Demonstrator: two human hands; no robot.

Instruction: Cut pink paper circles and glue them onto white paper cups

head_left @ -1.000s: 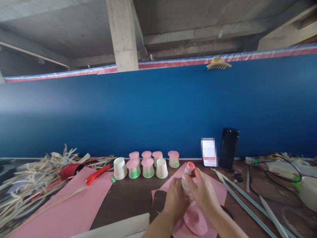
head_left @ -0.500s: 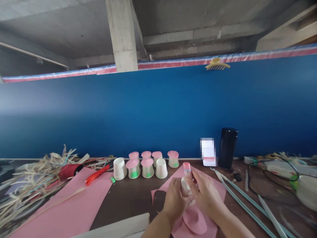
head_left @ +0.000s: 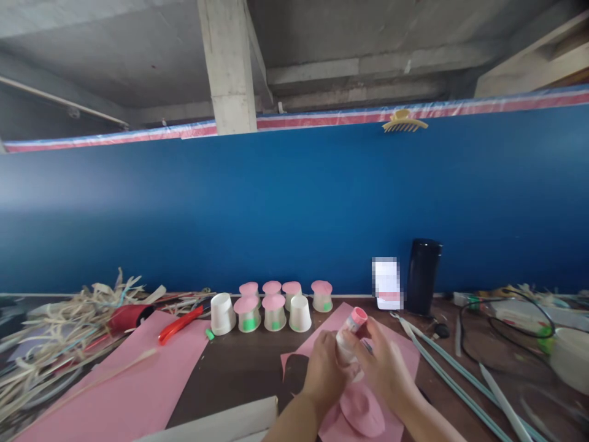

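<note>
My left hand (head_left: 323, 367) is wrapped round a small white paper cup (head_left: 343, 345), which is partly covered by my fingers. In my right hand (head_left: 385, 363) is a glue stick (head_left: 357, 319) with a pink end, tilted across the top of the cup. Its other end, against the cup, is hidden by my fingers. Just below my hands a round pink paper piece (head_left: 363, 414) lies on a sheet of pink paper (head_left: 405, 344). Farther back stand several upturned paper cups with pink round tops (head_left: 274, 301), some bearing green patches, and two plain white cups (head_left: 223, 313).
At left lie a pink sheet (head_left: 151, 380), a red-handled tool (head_left: 181, 324) and a heap of paper strips (head_left: 87, 325). A black bottle (head_left: 423, 276) and a phone (head_left: 388, 285) stand at the blue partition (head_left: 294, 202). Long pale-green strips (head_left: 453, 371) lie to the right.
The glue stick has gone from nearly upright to leaning right, its pink end shifting slightly right and down. My right hand has turned with it; my left hand stays round the cup.
</note>
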